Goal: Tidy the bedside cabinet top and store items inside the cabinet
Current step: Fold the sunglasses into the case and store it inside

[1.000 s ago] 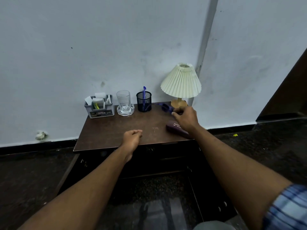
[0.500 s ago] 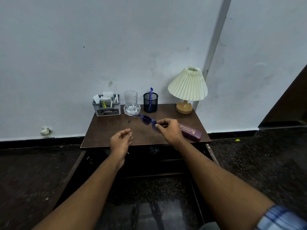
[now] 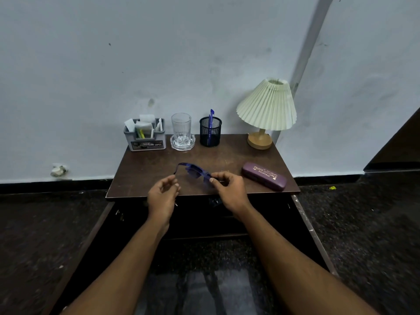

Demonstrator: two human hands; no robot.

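Bedside cabinet [image 3: 141, 178], dark brown top, stood against a pale wall; its front below lay in shadow and its inside could not be made out.

Back row on the top, left to right:
- Grey organiser box [image 3: 145, 138], holding white paper slips and a yellow item.
- Clear drinking glass [image 3: 181, 128], upright in a clear glass dish [image 3: 183, 143].
- Black mesh pen cup [image 3: 210, 131], one blue pen [image 3: 211, 120] standing in it.
- Table lamp [image 3: 267, 105], cream pleated shade, round wooden base, at the right rear corner.

Front right of the top: purple spectacle case [image 3: 263, 176], lid closed, gold lettering, lying flat and angled, well apart from the lamp.

Blue-framed glasses [image 3: 195, 172] were held just above the front middle of the top, one arm extended to the left.

Right hand [image 3: 229, 189]: grip closed, thumb and fingers pinching the right end of the glasses.

Left hand [image 3: 162, 194]: grip part-open, fingers curled, holding nothing, just beside the free arm tip of the glasses; whether it touched the tip could not be told.

Floor: dark speckled stone. Crumpled white paper [image 3: 58, 169] lay at the wall base, left of the cabinet.
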